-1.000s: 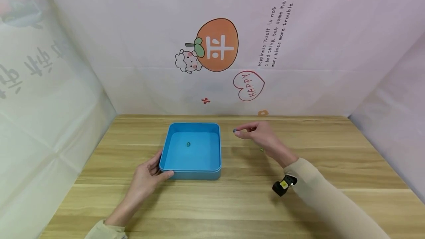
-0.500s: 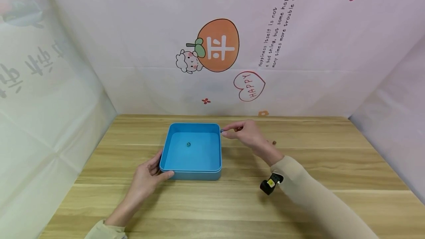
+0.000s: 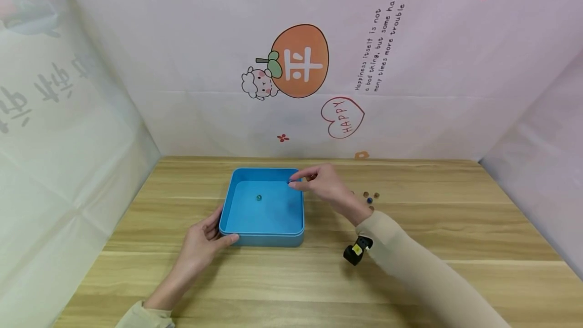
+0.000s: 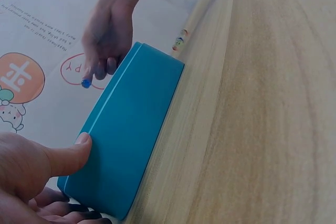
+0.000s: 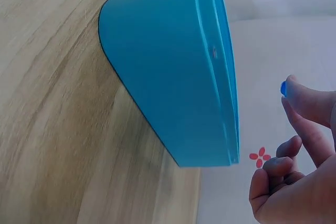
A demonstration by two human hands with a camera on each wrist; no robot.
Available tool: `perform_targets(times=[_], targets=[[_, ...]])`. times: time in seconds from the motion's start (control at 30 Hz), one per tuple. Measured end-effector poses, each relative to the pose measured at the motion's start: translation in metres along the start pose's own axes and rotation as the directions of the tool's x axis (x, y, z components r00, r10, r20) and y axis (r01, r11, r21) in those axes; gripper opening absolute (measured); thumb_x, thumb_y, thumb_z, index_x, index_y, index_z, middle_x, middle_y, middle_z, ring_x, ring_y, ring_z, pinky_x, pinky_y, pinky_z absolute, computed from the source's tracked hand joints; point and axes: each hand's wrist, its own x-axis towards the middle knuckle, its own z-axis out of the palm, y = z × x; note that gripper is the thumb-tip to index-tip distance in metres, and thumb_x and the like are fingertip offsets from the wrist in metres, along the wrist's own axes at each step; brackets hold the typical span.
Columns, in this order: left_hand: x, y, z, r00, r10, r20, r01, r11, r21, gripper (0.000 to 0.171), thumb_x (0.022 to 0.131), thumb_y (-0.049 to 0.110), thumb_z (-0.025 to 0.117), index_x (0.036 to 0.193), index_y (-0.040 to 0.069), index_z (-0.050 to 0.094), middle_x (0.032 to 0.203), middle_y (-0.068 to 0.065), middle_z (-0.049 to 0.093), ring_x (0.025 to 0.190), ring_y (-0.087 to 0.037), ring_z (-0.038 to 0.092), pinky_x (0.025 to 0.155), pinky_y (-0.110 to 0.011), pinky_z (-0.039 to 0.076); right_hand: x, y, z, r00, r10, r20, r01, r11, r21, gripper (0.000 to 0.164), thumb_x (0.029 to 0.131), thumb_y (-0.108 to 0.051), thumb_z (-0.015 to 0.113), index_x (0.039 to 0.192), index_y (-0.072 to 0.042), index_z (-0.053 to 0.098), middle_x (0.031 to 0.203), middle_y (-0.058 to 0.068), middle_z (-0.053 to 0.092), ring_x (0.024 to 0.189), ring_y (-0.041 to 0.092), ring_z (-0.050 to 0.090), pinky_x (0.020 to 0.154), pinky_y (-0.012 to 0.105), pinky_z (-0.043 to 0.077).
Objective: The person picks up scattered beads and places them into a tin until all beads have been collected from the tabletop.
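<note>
Thumb and forefinger of the right hand point(image 3: 325, 185), nearly together, pinch a blue marble point(image 5: 283, 88) over the square blue box point(image 3: 266, 219), whose near-left corner the left hand point(image 3: 198, 246) grips; a green marble point(image 3: 258, 198) lies inside.

The box point(image 3: 273, 240) is open at the top, so a hand can enter from above; its upright sides block a level approach. The right hand point(image 3: 325, 186) hangs over the far right corner, a blue ball point(image 5: 283, 88) at its fingertips, and bars that way in. The left hand point(image 3: 202, 242) occupies the near left corner. Inside, a green ball point(image 3: 258, 198) leaves room around it. The table point(image 3: 319, 277) offers passage in front; loose balls point(image 3: 369, 200) obstruct the right, and the backdrop point(image 3: 205, 125) stands close behind.
</note>
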Motion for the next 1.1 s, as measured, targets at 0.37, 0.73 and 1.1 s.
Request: perform_targets(times=[0.37, 0.73, 1.1], targets=[[-0.001, 0.000, -0.001, 1.000, -0.012, 0.001, 0.012, 1.000, 0.000, 0.086, 0.094, 0.006, 0.082, 0.163, -0.001, 0.032, 0.165, -0.024, 0.033, 0.146, -0.038, 0.041, 0.109, -0.042, 0.046, 0.011, -0.009, 0.023, 1.000, 0.010, 0.014, -0.010, 0.999, -0.040, 0.014, 0.093, -0.020, 0.085, 0.103, -0.011, 0.086, 0.091, 0.006, 0.066, 0.084, 0.026, 0.050, 0.067, 0.033, 0.035], [-0.001, 0.000, 0.000, 1.000, -0.003, 0.000, 0.003, 1.000, 0.005, 0.085, 0.094, 0.006, 0.082, 0.163, -0.001, 0.033, 0.164, -0.023, 0.034, 0.145, -0.037, 0.042, 0.109, -0.042, 0.046, 0.018, -0.016, 0.050, 0.999, -0.042, 0.027, 0.043, 0.998, -0.040, 0.012, 0.092, -0.019, 0.086, 0.100, -0.010, 0.086, 0.076, 0.005, 0.060, 0.074, 0.023, 0.048, 0.065, 0.032, 0.032], [-0.001, 0.001, -0.001, 1.000, 0.005, 0.001, -0.005, 1.000, 0.014, 0.085, 0.094, 0.007, 0.082, 0.163, 0.000, 0.033, 0.164, -0.023, 0.034, 0.145, -0.038, 0.043, 0.108, -0.042, 0.047, 0.024, -0.010, 0.068, 1.000, -0.016, 0.027, 0.017, 0.999, -0.042, 0.013, 0.092, -0.018, 0.086, 0.100, -0.008, 0.086, 0.079, 0.006, 0.058, 0.076, 0.022, 0.048, 0.067, 0.033, 0.033]])
